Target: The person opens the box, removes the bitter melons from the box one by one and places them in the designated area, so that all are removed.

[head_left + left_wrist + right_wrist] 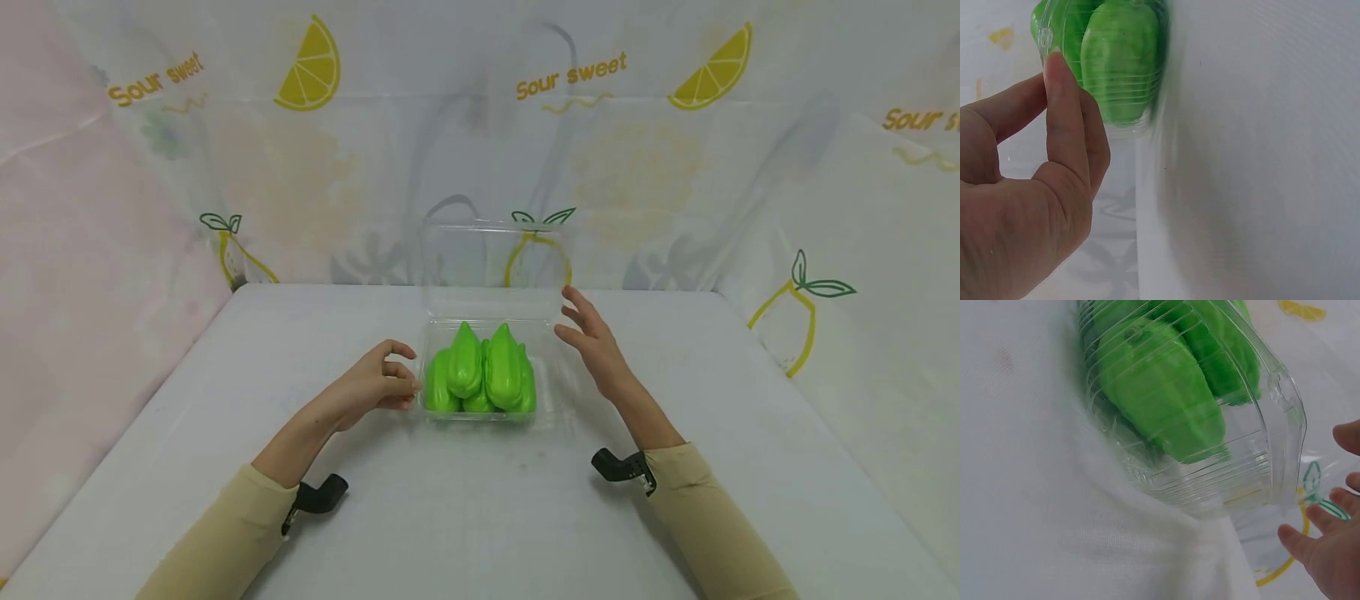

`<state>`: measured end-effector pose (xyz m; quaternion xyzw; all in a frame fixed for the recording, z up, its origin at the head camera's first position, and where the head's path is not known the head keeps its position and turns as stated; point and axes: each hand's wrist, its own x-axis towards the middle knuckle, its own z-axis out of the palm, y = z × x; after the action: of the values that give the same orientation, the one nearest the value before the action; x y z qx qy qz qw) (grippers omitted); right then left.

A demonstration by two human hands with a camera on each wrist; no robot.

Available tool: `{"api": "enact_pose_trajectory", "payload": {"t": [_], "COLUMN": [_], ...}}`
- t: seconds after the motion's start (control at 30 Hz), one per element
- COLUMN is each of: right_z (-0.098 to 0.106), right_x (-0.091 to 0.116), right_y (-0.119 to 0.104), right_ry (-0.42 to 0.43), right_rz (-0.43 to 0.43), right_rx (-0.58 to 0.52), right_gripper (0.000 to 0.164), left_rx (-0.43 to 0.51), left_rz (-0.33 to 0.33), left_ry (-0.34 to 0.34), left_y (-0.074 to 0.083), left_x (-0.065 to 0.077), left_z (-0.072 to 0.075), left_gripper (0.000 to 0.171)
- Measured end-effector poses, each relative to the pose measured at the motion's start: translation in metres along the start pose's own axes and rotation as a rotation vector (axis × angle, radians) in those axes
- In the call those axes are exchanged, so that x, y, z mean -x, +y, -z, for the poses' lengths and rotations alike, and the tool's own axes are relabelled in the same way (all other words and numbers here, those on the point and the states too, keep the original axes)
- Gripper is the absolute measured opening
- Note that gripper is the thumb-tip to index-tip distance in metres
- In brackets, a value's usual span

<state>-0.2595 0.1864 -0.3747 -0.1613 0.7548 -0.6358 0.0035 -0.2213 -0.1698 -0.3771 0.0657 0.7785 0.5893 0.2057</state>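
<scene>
A clear plastic clamshell box (557, 392) stands on the table with its lid (480, 267) raised at the back. Several glossy, bright green, pointed fruit-like pieces (504, 367) are piled inside, more toward the box's left. At the left rim is my left hand (367, 387); in the left wrist view its thumb (1063, 112) and fingers pinch the rim. My right hand (600, 350) hovers by the right rear corner near the lid, fingers spread and holding nothing. In the right wrist view, its fingertips (1294, 540) are apart from the box wall.
A white cloth covers the table (480, 517). Behind it and along both sides hangs a curtain (480, 125) printed with lemons and lettering. Small black wrist cameras (621, 467) sit at both sleeve cuffs.
</scene>
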Motion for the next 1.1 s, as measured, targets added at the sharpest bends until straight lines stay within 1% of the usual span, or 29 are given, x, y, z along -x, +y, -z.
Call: {"api": "enact_pose_trajectory", "payload": {"t": [0.13,0.33,0.53,0.87,0.97,1.1], "right_z": [0.000,0.000,0.001,0.003,0.004,0.006], "right_x": [-0.001,-0.003,-0.004,-0.005,-0.006,-0.006], "right_y": [0.001,0.004,0.006,0.007,0.009,0.012], "right_ry": [0.002,-0.021,-0.035,-0.050,-0.045,-0.048], "right_rz": [-0.001,-0.007,-0.016,-0.018,-0.027,-0.036], "right_rx": [0.013,-0.001,-0.015,-0.025,-0.014,-0.030], "right_gripper": [0.066,0.066,0.065,0.065,0.064,0.063], "left_rx": [-0.004,-0.007,-0.002,-0.002,-0.006,-0.016], "left_rz": [-0.006,-0.016,-0.012,-0.001,0.001,0.006], "left_ry": [-0.001,-0.007,-0.010,-0.040,-0.051,-0.057], "left_y": [0.001,0.001,0.001,0.002,0.003,0.004], "left_x": [0.000,0.001,0.001,0.004,0.004,0.005], "left_z": [0.000,0.000,0.000,0.000,0.000,0.000], "left_gripper": [0.059,0.061,0.060,0.062,0.062,0.063]}}
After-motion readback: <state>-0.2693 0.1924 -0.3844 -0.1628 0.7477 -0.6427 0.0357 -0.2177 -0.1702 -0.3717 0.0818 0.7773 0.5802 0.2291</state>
